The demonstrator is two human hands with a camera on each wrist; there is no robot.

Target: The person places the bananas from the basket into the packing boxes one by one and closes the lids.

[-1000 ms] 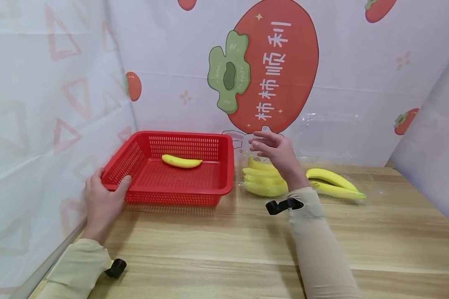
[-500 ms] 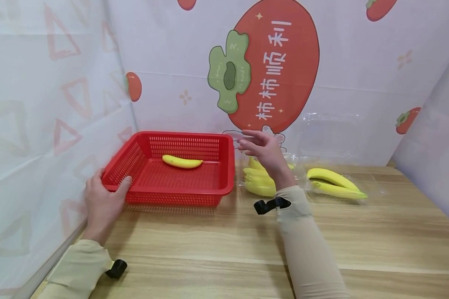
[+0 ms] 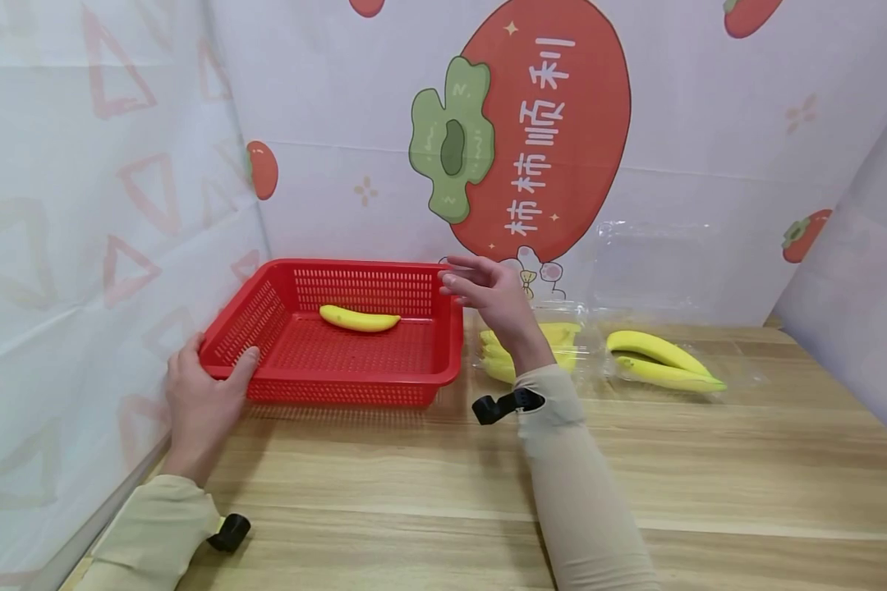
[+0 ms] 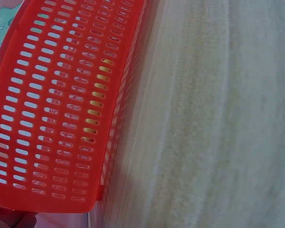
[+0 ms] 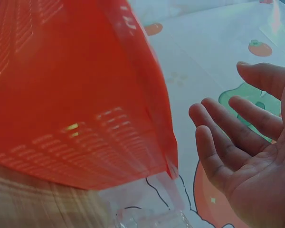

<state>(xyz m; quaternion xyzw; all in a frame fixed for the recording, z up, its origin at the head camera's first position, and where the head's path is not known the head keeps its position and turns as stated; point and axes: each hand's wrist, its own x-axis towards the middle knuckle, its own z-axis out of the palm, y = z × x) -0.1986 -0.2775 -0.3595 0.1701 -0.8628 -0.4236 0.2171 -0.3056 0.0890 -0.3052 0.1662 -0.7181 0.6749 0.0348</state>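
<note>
A red plastic basket (image 3: 355, 379) with slotted sides stands on the table at the left. One yellow banana (image 3: 360, 319) lies inside it, towards the back wall. My left hand (image 3: 203, 406) grips the basket's front left corner, its thumb over the rim. In the left wrist view the slotted basket wall (image 4: 61, 104) fills the left side, and only a bit of the hand shows. Beside the right rim hovers my right hand (image 3: 491, 300), fingers extended and holding nothing. The right wrist view shows the palm (image 5: 256, 185) apart from the basket (image 5: 85, 71).
Several bananas (image 3: 562, 336) lie in a clear plastic box, partly behind my right forearm. Two more bananas (image 3: 661, 375) rest in a clear tray to the right, its lid (image 3: 654, 263) standing up against the printed back curtain (image 3: 325, 98). A side curtain (image 3: 52, 328) hangs close on the left.
My right hand has moved left, from above the boxed bananas to the basket's right rim, uncovering more of those bananas. The left hand and the basket stay in place.
</note>
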